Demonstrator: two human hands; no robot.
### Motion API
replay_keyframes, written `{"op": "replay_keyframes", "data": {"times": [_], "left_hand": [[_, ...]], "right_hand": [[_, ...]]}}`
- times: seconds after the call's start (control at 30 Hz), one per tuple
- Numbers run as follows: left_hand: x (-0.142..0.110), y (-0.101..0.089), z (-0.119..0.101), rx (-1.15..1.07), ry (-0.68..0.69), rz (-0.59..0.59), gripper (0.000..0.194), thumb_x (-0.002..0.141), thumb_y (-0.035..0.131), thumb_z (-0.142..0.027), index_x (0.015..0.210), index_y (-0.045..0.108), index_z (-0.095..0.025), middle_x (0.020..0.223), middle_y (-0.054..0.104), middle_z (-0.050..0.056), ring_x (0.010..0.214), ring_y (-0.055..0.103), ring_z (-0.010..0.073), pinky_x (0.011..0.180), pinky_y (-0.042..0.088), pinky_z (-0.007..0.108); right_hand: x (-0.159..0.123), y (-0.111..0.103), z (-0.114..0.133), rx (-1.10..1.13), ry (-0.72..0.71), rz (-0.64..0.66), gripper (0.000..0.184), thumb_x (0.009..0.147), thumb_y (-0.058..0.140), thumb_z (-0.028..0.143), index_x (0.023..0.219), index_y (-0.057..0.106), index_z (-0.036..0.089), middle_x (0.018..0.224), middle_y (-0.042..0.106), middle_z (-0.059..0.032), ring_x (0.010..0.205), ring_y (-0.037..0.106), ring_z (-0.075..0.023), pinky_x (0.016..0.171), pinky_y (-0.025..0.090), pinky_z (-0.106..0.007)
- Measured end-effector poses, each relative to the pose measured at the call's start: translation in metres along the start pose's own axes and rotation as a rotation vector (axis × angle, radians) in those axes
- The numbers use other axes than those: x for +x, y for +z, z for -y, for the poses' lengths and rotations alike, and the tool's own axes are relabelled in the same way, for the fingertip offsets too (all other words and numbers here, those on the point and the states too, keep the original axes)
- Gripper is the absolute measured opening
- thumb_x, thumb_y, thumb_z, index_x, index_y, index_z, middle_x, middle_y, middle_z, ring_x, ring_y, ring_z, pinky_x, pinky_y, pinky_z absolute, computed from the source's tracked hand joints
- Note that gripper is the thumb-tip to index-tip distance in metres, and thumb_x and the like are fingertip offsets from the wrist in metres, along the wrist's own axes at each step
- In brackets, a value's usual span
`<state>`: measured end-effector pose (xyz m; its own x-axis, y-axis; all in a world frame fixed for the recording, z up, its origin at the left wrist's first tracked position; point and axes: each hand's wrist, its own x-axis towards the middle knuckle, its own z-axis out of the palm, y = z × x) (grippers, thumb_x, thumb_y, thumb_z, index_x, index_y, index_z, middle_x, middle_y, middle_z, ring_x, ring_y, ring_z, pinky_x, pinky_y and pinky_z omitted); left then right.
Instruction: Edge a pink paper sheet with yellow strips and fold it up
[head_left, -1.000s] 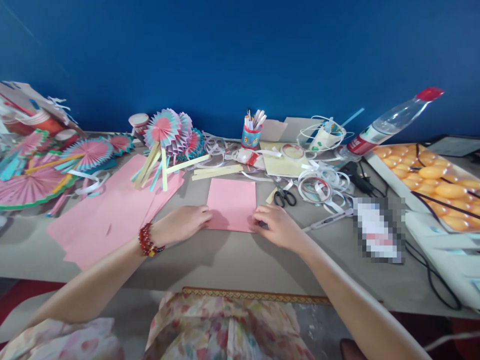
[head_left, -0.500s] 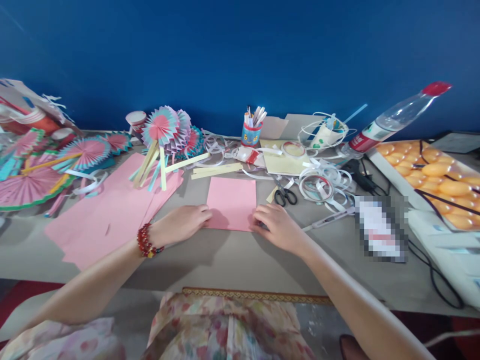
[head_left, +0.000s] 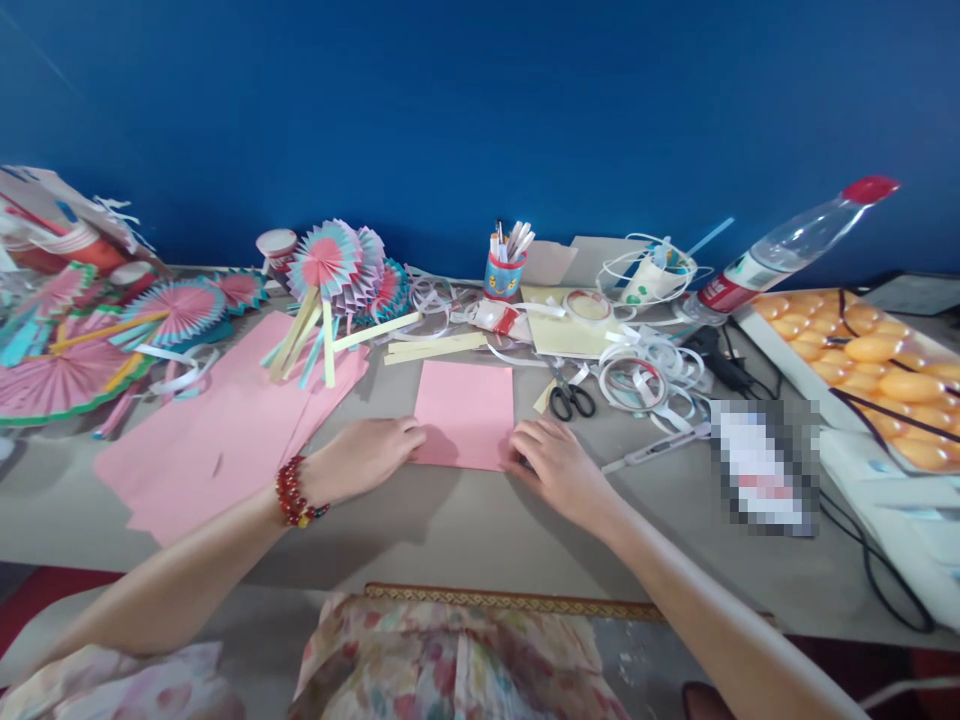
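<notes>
A small pink paper sheet (head_left: 466, 410) lies flat on the grey table (head_left: 450, 520) in front of me. My left hand (head_left: 364, 455), with a red bead bracelet on its wrist, has its fingers curled at the sheet's near left corner. The fingers of my right hand (head_left: 559, 460) pinch the sheet's near right corner. Both hands touch the sheet's near edge.
Larger pink sheets (head_left: 217, 430) lie to the left, with folded paper fans (head_left: 330, 260) behind. Black scissors (head_left: 571, 398), tape rolls (head_left: 634, 380), a pen cup (head_left: 502, 272), a plastic bottle (head_left: 787, 245) and a tray of orange balls (head_left: 862, 350) stand to the right.
Both hands stay at the pink sheet's near corners. Only the view has shifted slightly.
</notes>
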<state>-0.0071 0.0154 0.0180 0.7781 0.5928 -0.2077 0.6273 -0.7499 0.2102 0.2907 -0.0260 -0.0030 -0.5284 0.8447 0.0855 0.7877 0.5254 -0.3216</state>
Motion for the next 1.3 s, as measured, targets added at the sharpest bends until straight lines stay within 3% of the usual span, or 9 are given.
{"op": "replay_keyframes", "data": {"times": [0.2,0.3,0.47,0.67,0.9,1.0,1.1,1.2,1.3], "left_hand": [[-0.003,0.012,0.002,0.074,-0.026,-0.042,0.013,0.102,0.041,-0.019,0.099,0.053,-0.018,0.1,0.061,0.007,0.081,0.063,0.0199,0.07,0.045,0.03],[-0.004,0.018,0.004,0.061,-0.05,-0.084,0.012,0.103,0.04,-0.021,0.101,0.051,-0.018,0.1,0.062,0.007,0.081,0.062,0.0208,0.071,0.047,0.032],[-0.006,0.022,0.003,0.01,-0.078,-0.122,0.008,0.102,0.042,-0.02,0.101,0.051,-0.02,0.097,0.063,0.004,0.08,0.063,0.0187,0.07,0.046,0.03],[-0.01,0.029,-0.001,-0.003,-0.049,-0.257,0.028,0.1,0.042,-0.012,0.124,0.053,-0.024,0.101,0.065,0.003,0.086,0.063,0.0185,0.077,0.045,0.03],[-0.013,0.046,0.004,0.023,-0.021,-0.328,0.027,0.102,0.044,-0.018,0.123,0.058,-0.026,0.095,0.063,0.002,0.082,0.059,0.0189,0.076,0.045,0.032],[-0.016,0.041,0.003,-0.002,-0.034,-0.345,0.026,0.1,0.042,-0.016,0.114,0.063,-0.025,0.099,0.063,0.004,0.084,0.058,0.0195,0.076,0.047,0.032],[-0.019,0.026,-0.01,-0.064,-0.009,-0.372,0.031,0.096,0.04,-0.014,0.116,0.063,-0.021,0.117,0.061,0.008,0.101,0.058,0.0224,0.09,0.047,0.038],[-0.015,0.017,-0.033,-0.028,0.108,-0.339,0.044,0.097,0.046,-0.032,0.139,0.05,-0.018,0.143,0.049,0.012,0.13,0.045,0.0279,0.114,0.03,0.048],[-0.006,0.027,-0.052,0.077,0.151,-0.315,0.085,0.094,0.04,-0.068,0.153,0.027,-0.008,0.157,0.033,0.017,0.145,0.025,0.0311,0.12,0.016,0.048]], "right_hand": [[-0.004,0.003,0.001,0.054,0.026,-0.059,0.012,0.098,0.054,0.032,0.092,0.058,0.022,0.094,0.064,-0.0057,0.094,0.056,-0.0239,0.088,0.042,-0.038],[-0.007,0.005,0.004,0.019,-0.002,-0.076,0.008,0.097,0.053,0.025,0.097,0.061,0.024,0.101,0.066,-0.0061,0.098,0.057,-0.0249,0.096,0.039,-0.044],[-0.011,0.019,0.007,-0.058,-0.143,-0.191,0.03,0.092,0.048,0.007,0.104,0.066,0.027,0.103,0.066,-0.005,0.097,0.056,-0.0214,0.11,0.029,-0.048],[-0.012,0.034,0.003,-0.066,-0.25,-0.25,0.036,0.093,0.049,0.008,0.119,0.065,0.028,0.1,0.064,-0.0047,0.098,0.054,-0.0196,0.11,0.029,-0.047],[-0.012,0.032,0.006,-0.119,-0.245,-0.231,0.032,0.097,0.055,0.019,0.126,0.062,0.031,0.103,0.067,-0.0031,0.1,0.055,-0.0201,0.109,0.031,-0.044],[-0.011,0.031,0.009,-0.146,-0.26,-0.214,0.031,0.094,0.059,0.019,0.124,0.063,0.029,0.104,0.067,-0.0028,0.101,0.055,-0.0203,0.108,0.032,-0.042],[-0.011,0.033,0.009,-0.169,-0.251,-0.213,0.031,0.093,0.062,0.021,0.123,0.063,0.029,0.102,0.067,-0.0019,0.099,0.056,-0.0202,0.106,0.035,-0.041],[-0.011,0.036,0.007,-0.197,-0.244,-0.23,0.029,0.093,0.063,0.024,0.121,0.064,0.032,0.1,0.068,-0.0011,0.099,0.056,-0.0202,0.105,0.036,-0.041],[-0.012,0.038,0.007,-0.197,-0.248,-0.232,0.026,0.093,0.064,0.026,0.118,0.065,0.032,0.104,0.068,-0.0012,0.102,0.056,-0.0205,0.107,0.034,-0.041]]}}
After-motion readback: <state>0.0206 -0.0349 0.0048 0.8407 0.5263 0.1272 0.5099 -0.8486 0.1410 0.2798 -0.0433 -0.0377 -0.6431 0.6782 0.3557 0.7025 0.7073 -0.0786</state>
